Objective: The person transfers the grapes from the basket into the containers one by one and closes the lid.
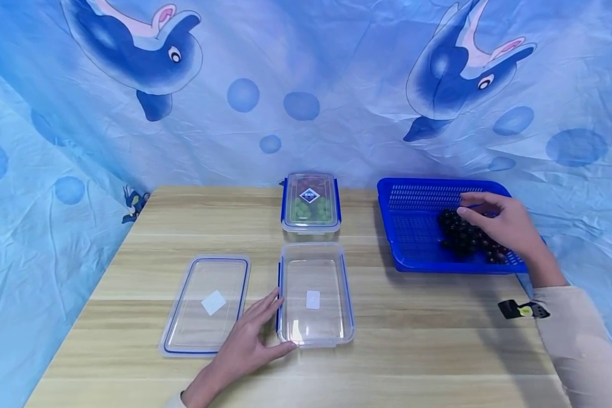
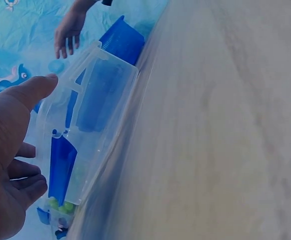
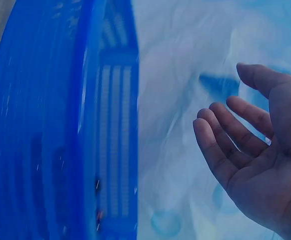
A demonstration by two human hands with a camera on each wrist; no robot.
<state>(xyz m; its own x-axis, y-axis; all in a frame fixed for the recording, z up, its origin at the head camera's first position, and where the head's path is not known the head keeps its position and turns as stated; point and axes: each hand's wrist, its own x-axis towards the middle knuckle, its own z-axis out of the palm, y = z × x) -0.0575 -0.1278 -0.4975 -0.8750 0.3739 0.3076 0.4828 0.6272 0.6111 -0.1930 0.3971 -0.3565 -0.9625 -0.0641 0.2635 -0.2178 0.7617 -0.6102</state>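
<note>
Clear plastic makes up the empty container (image 1: 316, 294) that sits open just off the fingertips of the left hand (image 1: 245, 345), whose fingers lie straight and flat on the wooden table (image 1: 438, 340), thumb toward the container's near corner; whether they touch its wall I cannot tell. Its lid (image 1: 206, 303) lies flat beside that hand, on the side away from the container. Beyond it, a second container (image 1: 311, 204) is already latched over green grapes, so I judge one box packed and one still to fill. The right hand (image 1: 505, 226) hovers with loosely spread fingers over the dark grapes (image 1: 466, 238) in the blue basket (image 1: 418, 226), gripping nothing (the wrist view shows a bare palm). Both wrist views are blurred, and the hand covers part of the bunch.
</note>
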